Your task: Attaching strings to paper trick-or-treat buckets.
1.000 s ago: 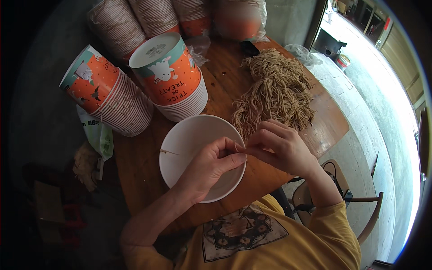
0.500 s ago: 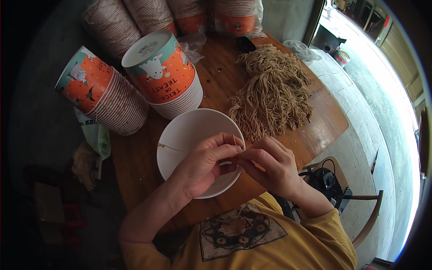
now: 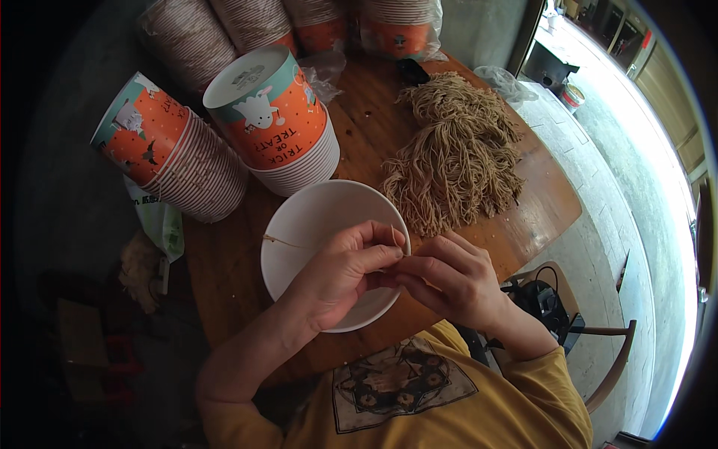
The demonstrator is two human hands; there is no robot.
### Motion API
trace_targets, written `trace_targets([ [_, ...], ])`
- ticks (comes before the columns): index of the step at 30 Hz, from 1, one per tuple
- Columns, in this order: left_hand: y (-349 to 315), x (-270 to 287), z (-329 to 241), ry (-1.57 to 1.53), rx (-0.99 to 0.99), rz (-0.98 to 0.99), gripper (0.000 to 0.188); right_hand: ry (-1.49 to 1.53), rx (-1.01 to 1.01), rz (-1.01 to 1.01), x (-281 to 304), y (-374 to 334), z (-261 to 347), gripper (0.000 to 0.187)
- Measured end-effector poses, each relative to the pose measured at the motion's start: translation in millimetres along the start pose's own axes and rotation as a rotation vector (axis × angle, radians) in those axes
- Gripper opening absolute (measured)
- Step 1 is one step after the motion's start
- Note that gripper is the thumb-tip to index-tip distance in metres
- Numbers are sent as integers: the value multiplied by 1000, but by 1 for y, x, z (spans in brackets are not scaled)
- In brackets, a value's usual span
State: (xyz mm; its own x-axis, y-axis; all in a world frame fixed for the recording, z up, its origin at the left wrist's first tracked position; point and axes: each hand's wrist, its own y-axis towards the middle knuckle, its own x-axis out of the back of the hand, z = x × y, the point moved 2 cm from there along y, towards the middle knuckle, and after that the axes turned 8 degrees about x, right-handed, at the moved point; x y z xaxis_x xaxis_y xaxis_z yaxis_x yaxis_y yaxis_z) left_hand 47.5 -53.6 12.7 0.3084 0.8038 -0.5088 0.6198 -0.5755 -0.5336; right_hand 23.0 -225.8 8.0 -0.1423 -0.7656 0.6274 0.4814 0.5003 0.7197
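Note:
A white paper bucket (image 3: pixel 299 213) stands open-side up at the table's near edge. A thin tan cord (image 3: pixel 283 242) is fastened at its left rim and runs across the opening toward my hands. Over the right rim, my left hand (image 3: pixel 345 271) is closed, thumb and fingers pinching the cord; a short cord piece sticks up by its fingertips. My right hand (image 3: pixel 458 280) meets it there, its fingers bent in a pinch on the cord at the rim. The fingertips hide most of the cord between them. Behind the right hand lies a heap of tan cords (image 3: pixel 456 157).
Two stacks of upside-down orange-and-white paper buckets, one upright (image 3: pixel 277 112) and one leaning (image 3: pixel 153 138), stand on the left. More plastic-wrapped stacks (image 3: pixel 400 34) line the back of the wooden table (image 3: pixel 542 198). A chair (image 3: pixel 617 367) holding dark items stands at the right.
My right fingers have shifted slightly and curled closer to the left fingertips at the rim. The left hand keeps its pinch; the bucket stays in place.

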Motion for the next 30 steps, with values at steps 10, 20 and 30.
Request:
trace_targets([
  [10,0,-6,-3,114,-138,-82,15,24,54,144,22,22,-25,42],
  [20,-6,-7,0,224,-206,-73,33,102,243,229,20,47,-30,20],
  [30,-26,-3,3,446,-303,-165,30,284,84,218,7,33,-20,18],
])
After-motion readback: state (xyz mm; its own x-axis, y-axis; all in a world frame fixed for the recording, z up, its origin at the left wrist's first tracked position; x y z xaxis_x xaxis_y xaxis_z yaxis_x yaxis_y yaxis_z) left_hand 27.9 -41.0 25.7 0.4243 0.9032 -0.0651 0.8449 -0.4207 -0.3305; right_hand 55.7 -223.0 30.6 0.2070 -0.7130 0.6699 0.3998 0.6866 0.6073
